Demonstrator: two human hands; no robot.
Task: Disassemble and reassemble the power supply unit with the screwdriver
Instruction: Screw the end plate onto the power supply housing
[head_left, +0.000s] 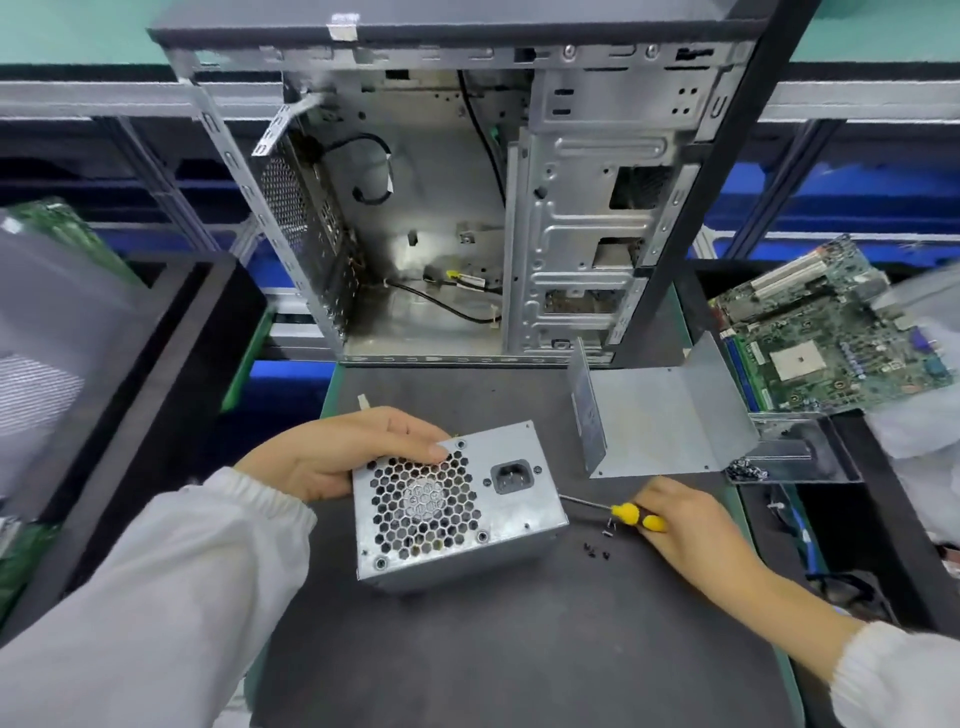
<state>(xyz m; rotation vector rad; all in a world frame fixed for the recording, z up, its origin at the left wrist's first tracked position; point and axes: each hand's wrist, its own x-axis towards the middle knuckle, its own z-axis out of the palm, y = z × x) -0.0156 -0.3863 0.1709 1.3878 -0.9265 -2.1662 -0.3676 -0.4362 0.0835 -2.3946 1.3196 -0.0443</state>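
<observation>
A dark grey matte worktop with a green edge fills the lower centre of the frame; grey shelving rails and blue bins run across the background, under a teal wall at the top.

One open bare-metal computer tower case stands at the far edge of the worktop, upper centre, with black cables loose inside. One green motherboard lies at the right edge of the frame. One bent grey sheet-metal cover sits right of centre, just beside the case.

One silver box-shaped power supply unit with a honeycomb fan grille and a black mains socket stands at centre frame, tilted, grille face towards the camera.

One screwdriver with a yellow-and-black handle lies low, right of the unit, its shaft tip at the unit's right edge. About four small dark screws lie on the worktop below it.

The left hand, white sleeve, grips the unit's upper left corner, fingers curled onto the grille face. The right hand holds the screwdriver handle, fingers closed round it.
</observation>
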